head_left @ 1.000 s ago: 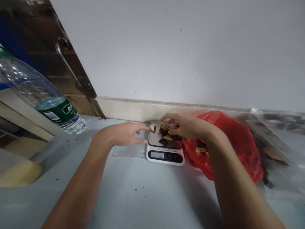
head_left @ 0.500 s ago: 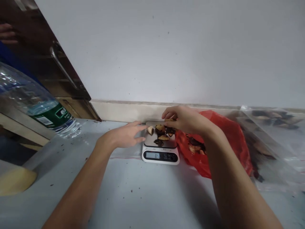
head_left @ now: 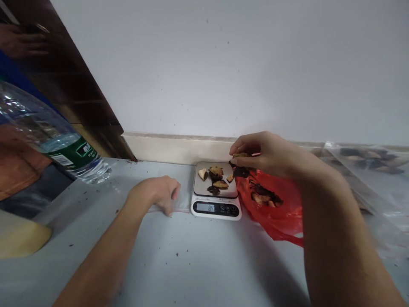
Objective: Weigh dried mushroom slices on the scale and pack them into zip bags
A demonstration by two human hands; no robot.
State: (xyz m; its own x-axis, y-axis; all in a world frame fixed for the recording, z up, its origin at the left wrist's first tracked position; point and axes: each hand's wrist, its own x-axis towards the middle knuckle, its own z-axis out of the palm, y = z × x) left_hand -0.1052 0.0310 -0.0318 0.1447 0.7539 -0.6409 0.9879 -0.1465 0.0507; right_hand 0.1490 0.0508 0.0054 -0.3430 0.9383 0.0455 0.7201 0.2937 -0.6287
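Observation:
A white kitchen scale [head_left: 198,198] showing 8.4 stands on the table, with several dried dark-edged slices [head_left: 220,184] spread on its plate. My right hand [head_left: 265,153] is closed on a few dried slices [head_left: 240,170], held above the right back corner of the scale and the near part of a red plastic bag [head_left: 284,217]. More slices lie inside that bag. To the left of the scale my left hand [head_left: 159,194] has its fingers curled down onto a clear zip bag [head_left: 182,200] lying flat; its fingertips are partly hidden.
Clear bags of dark slices [head_left: 373,160] lie at the right. A large water bottle [head_left: 76,149] tilts in at the left, beside a pale yellow container [head_left: 25,238]. A white wall [head_left: 223,85] closes off the back. Another person's hand [head_left: 25,40] shows at upper left.
My right hand has moved right, off the scale plate, carrying slices. My left hand has drawn back left from the plate, and its fingers have curled onto the zip bag. The display still reads 8.4.

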